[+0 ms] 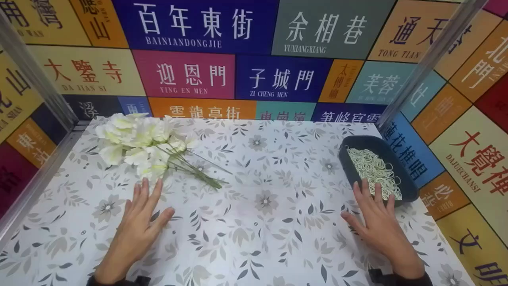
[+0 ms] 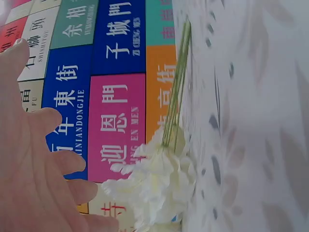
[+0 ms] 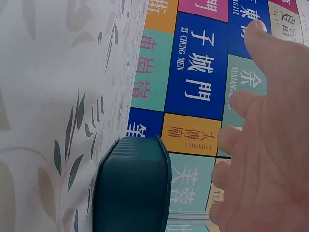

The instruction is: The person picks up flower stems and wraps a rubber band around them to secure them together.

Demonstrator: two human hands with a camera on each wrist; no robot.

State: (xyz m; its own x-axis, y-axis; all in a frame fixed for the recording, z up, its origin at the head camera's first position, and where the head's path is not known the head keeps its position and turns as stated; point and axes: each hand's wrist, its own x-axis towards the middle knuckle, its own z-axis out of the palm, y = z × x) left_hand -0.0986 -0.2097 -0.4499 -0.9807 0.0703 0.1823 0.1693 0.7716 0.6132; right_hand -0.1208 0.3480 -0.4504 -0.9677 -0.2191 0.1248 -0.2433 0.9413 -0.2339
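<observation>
A bunch of white artificial flowers [image 1: 131, 139] with thin green stems [image 1: 198, 174] lies at the table's back left, blossoms to the left. My left hand [image 1: 139, 230] is just in front of the blossoms, fingers straight and thumb spread, holding nothing. In the left wrist view the flowers [image 2: 159, 183] lie beyond that hand's fingers. At the right stands a dark tray [image 1: 408, 178] with many pale rubber bands [image 1: 373, 171] in it. My right hand [image 1: 377, 230], fingers spread, is at the tray's near end and holds nothing. The right wrist view shows the tray's outer wall [image 3: 130, 188].
The table [image 1: 262, 238] has a white cover printed with grey leaves and flowers. Colourful panels with Chinese lettering [image 1: 198, 28] stand behind and at both sides. Clear upright posts [image 1: 428, 63] rise at the back corners.
</observation>
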